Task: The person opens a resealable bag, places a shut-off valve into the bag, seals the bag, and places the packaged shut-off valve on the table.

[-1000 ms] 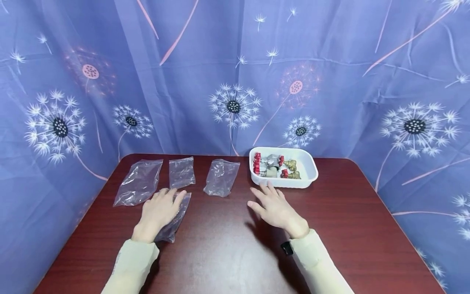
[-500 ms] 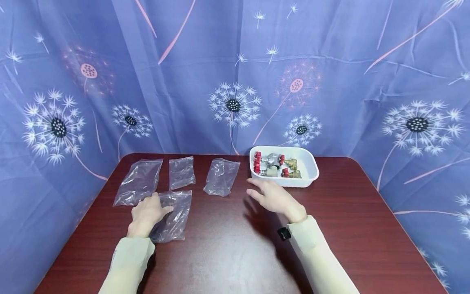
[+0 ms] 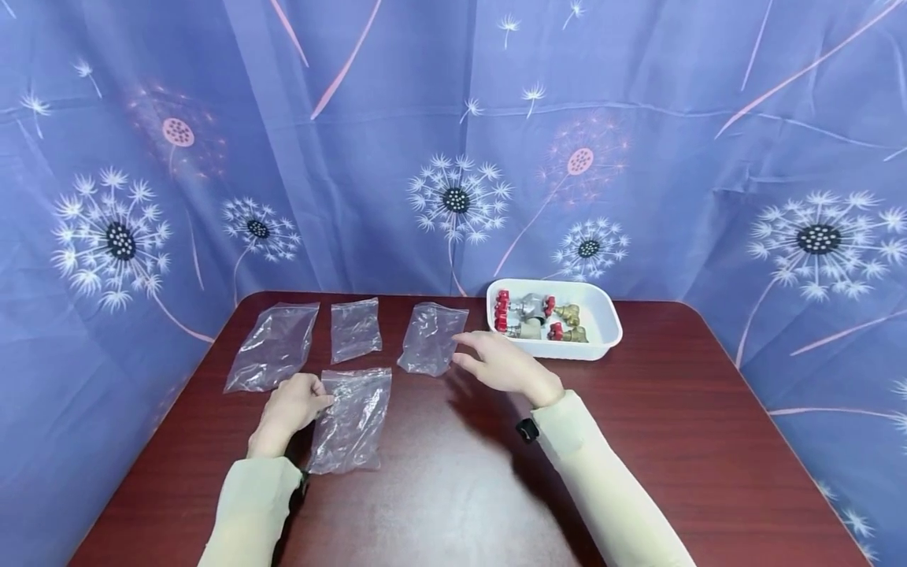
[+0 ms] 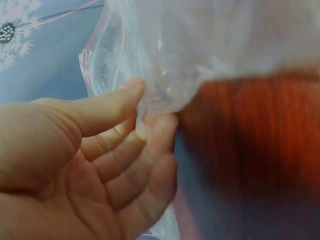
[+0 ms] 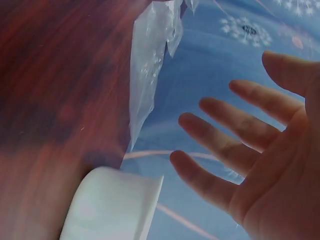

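Observation:
My left hand [image 3: 286,411] pinches the left side of a clear zip-lock bag [image 3: 354,421] toward the front left of the table. In the left wrist view, the thumb and fingertips close on the crinkled plastic [image 4: 162,70]. Over the table, my right hand [image 3: 506,366] holds nothing, its fingers spread in the right wrist view. It is between another clear zip-lock bag [image 3: 428,339] and a white plastic tray [image 3: 601,319]. Inside the tray lie valves with red handles [image 3: 502,309], some brass [image 3: 568,315] and some silver-grey.
Two further zip-lock bags lie at the back left: a large one [image 3: 272,346] and a small one [image 3: 356,331]. The dark red wooden table [image 3: 680,409] ends at a blue dandelion-print curtain [image 3: 354,197]. A black band [image 3: 527,429] sits at the right wrist.
My left hand, first laid over the front bag, now pinches its side, and the bag has shifted right. My right hand has moved left toward the nearby bag.

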`<state>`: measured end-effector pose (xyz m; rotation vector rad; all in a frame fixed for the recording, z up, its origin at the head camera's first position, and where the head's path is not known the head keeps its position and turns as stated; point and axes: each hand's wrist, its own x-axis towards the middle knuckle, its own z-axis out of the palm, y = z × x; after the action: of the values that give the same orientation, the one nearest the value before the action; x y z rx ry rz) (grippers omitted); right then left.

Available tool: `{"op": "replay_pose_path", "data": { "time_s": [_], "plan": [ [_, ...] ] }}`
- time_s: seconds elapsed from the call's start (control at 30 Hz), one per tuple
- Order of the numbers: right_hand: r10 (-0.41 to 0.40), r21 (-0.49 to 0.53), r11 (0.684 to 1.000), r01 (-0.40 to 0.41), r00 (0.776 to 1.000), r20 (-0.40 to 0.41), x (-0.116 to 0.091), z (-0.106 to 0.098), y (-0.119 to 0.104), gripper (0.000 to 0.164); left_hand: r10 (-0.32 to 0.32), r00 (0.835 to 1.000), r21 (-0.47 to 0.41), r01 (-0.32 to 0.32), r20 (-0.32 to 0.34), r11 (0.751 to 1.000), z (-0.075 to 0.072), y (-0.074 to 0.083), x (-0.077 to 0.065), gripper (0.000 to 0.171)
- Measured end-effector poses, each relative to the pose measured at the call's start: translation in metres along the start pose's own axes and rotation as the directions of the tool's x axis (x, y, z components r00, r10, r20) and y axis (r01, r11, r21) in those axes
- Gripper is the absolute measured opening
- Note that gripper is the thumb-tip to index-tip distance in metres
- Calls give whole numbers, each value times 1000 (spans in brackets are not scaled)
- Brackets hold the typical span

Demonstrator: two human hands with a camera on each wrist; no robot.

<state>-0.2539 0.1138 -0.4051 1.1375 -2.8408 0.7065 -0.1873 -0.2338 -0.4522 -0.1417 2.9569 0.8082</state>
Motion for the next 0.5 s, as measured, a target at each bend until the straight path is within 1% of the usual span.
{"op": "replay_pose_path", "data": {
  "time_s": [0.07, 0.13, 0.2, 0.4, 0.5],
  "plan": [
    [-23, -1, 1000, 23, 1000, -2, 6, 0, -3, 39, 44, 999, -47, -44, -17, 998, 2, 3, 0, 22],
    [-38, 11, 999, 38, 999, 0, 11, -1, -4, 38, 76, 997, -70, -78, -30, 994, 3, 7, -1, 22],
    [-50, 30, 998, 50, 999, 2, 15, -2, -6, 38, 93, 995, -87, -96, -37, 992, 4, 12, -1, 20],
    [-49, 55, 997, 49, 999, 4, 24, -4, -8, 38, 142, 989, -106, -146, -44, 984, 3, 27, -1, 14],
    [-56, 97, 994, 57, 998, -17, 29, -2, -8, 38, 172, 984, -125, -176, -40, 976, 1, 35, -2, 12]
  ]
}}
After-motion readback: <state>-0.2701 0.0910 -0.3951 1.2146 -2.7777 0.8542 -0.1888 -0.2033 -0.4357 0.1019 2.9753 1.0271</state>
